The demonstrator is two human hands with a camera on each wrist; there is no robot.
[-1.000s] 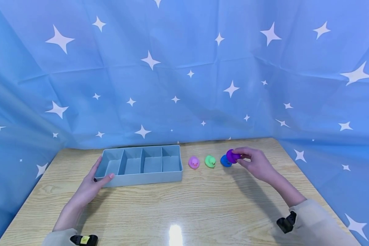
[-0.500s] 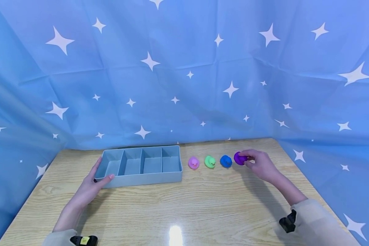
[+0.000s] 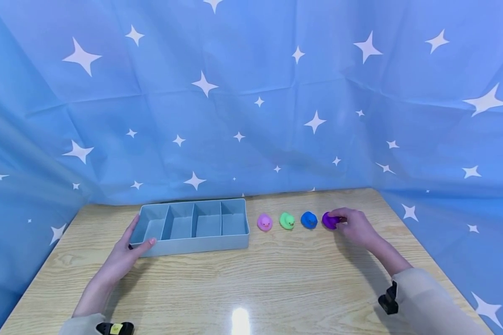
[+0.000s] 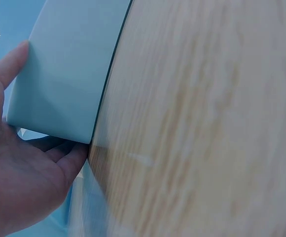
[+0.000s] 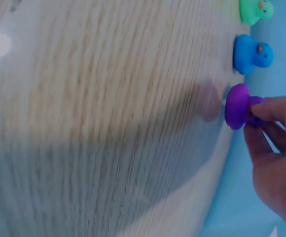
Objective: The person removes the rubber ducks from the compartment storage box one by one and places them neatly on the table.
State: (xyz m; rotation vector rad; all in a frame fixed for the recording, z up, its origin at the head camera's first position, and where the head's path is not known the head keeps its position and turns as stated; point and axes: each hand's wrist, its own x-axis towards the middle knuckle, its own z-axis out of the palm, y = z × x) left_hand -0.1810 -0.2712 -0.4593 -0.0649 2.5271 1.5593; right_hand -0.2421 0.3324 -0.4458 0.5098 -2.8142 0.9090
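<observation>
My right hand (image 3: 356, 228) pinches a purple rubber duck (image 3: 329, 220) by its head between thumb and fingertips. The right wrist view shows the purple duck (image 5: 237, 106) at or just above the table; I cannot tell if it touches. To its left, a blue duck (image 3: 309, 220), a green duck (image 3: 287, 220) and a pink duck (image 3: 265, 222) sit in a row. My left hand (image 3: 123, 253) grips the left end of a grey-blue divided box (image 3: 201, 243). Its thumb lies against the front wall, while the other fingers wrap the end wall (image 4: 59, 108).
Several compartments in a line make up the box, with thin dividers (image 3: 193, 218) between them. The wood-grain table (image 3: 218, 288) ends at a blue curtain (image 3: 243, 111) with white stars at the back and sides. A bright light reflection lies near the front.
My right hand has carried the purple duck rightward and down, from over the blue duck to a spot beside it. The left hand and box stay in place.
</observation>
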